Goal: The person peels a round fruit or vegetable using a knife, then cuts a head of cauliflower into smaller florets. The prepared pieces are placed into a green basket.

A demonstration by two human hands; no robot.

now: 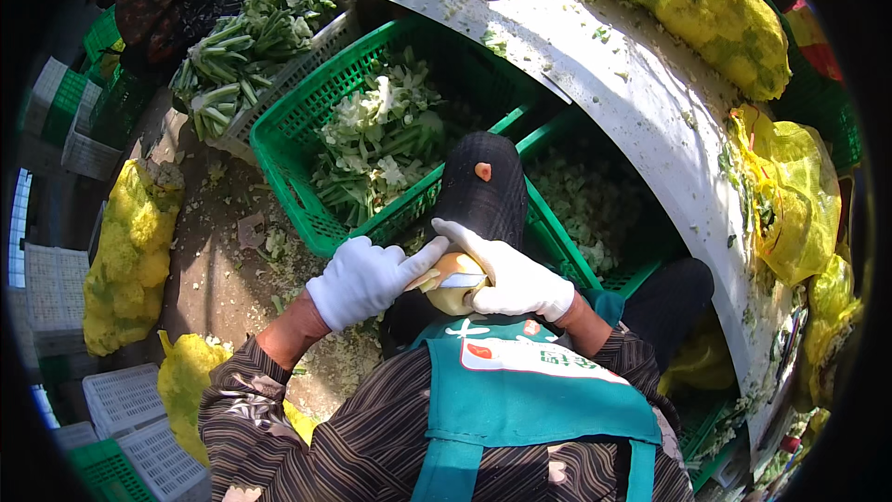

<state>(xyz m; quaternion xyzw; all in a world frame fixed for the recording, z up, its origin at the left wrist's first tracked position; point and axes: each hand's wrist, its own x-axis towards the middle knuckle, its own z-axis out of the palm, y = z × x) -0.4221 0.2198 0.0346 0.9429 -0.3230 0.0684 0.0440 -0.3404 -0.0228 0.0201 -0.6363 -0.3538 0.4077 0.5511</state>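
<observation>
Both my hands wear white knit gloves and meet above my lap. In my right hand [526,275] is a partly peeled round fruit [453,301], perhaps an apple, with yellow-orange skin on top and pale flesh below. A knife blade [463,280] lies against the fruit. My left hand [373,279] is curled in a fist, seemingly around the knife's hidden handle, its index finger reaching toward the fruit. Beside that fingertip hangs a strip of peel [423,280]. A small reddish-orange scrap [483,171] rests on my dark-trousered knee [481,206].
Green plastic crates [279,188] with cauliflower leaves [383,125] stand before me, partly under a littered white table [613,90]. Yellow mesh sacks lie on the table [676,7] and floor [132,258]. Another person [157,0] sits at upper left beside a heap of stalks [244,56].
</observation>
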